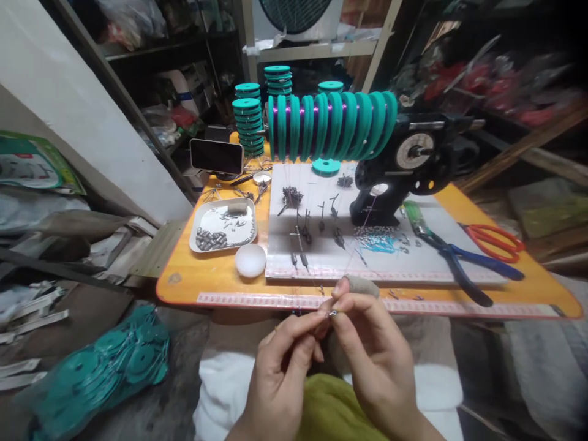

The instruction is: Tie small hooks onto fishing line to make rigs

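My left hand (287, 361) is closed, its fingertips pinching thin fishing line beside a tiny shiny metal swivel (332, 313). Thumb and forefinger of my right hand (372, 355) grip that swivel, and a grey wrap covers one of that hand's fingers. Both hands meet just in front of the table's near edge. Fine line runs up from them toward a row of green spools (331, 125) wound with purple line on a black winding machine (379, 190). Dark weights (303, 260) on lines lie on the white board (294, 184) beyond my hands.
A white tray (197, 223) of metal weights and a small white bowl (250, 261) stand left. Blue-handled pliers (452, 254) and red scissors (493, 242) lie right. A phone (217, 157) leans near stacked green spools (248, 125). A bag of spools (105, 367) sits lower left.
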Tool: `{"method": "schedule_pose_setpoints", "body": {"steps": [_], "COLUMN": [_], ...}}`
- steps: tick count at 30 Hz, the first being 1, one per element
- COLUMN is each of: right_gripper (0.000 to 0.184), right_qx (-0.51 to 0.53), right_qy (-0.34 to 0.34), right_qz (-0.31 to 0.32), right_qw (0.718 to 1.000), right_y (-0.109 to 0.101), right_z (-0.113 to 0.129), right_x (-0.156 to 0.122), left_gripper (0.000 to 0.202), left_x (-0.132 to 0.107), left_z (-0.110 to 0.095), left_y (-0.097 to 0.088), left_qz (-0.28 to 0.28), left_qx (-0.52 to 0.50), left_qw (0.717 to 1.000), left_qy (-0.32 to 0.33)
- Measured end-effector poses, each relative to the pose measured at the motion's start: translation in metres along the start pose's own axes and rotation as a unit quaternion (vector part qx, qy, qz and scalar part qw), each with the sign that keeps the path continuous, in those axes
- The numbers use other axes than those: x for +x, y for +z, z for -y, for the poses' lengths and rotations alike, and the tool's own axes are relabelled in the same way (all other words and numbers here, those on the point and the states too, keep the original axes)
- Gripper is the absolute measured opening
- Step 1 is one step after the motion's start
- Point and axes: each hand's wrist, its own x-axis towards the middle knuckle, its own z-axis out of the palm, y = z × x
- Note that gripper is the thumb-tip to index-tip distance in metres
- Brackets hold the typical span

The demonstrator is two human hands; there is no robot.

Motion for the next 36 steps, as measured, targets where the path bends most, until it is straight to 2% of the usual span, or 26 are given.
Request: {"method": "schedule_pose_setpoints", "body": {"steps": [5,13,21,27,29,31,34,36], "right_gripper": [0.016,0.013,0.012,0.012,0.013,0.013,0.017,0.022], "right_qx": [0.051,0.057,0.069,0.051,0.016,-0.077,-0.241,-0.286], "right_qy": [0.028,0.042,0.068,0.068,0.054,0.022,-0.061,-0.122], "right_qz": [0.008,0.014,0.020,0.035,0.038,0.049,0.108,0.164], "right_qw": [0.998,0.997,0.995,0.996,0.998,0.996,0.963,0.936], "right_y": [0.002,0.000,-0.001,-0.003,-0.004,-0.005,-0.009,-0.013], "right_z": [0.002,0.000,0.000,0.001,0.001,0.002,0.005,0.007], "right_x": [0.002,0.000,-0.003,-0.002,-0.002,-0.002,-0.001,0.004], "left_gripper": [0.028,0.025,0.029,0.028,0.027,0.027,0.022,0.022], "left_x": [0.001,0.004,0.002,0.002,0.002,0.003,0.005,0.006], "left_z": [-0.002,-0.005,-0.001,-0.003,-0.005,-0.007,-0.010,-0.012], "left_y": [0.001,0.005,-0.001,-0.001,0.000,0.000,-0.003,-0.005], "left_qz": [-0.016,-0.040,-0.010,-0.014,-0.022,-0.043,-0.049,-0.025], "left_qx": [-0.019,-0.039,-0.021,0.002,0.006,0.015,0.040,0.039], "left_qw": [1.000,0.998,1.000,0.999,0.999,0.998,0.997,0.997], "left_qy": [-0.010,-0.005,0.020,0.036,0.038,0.034,0.041,0.053]}}
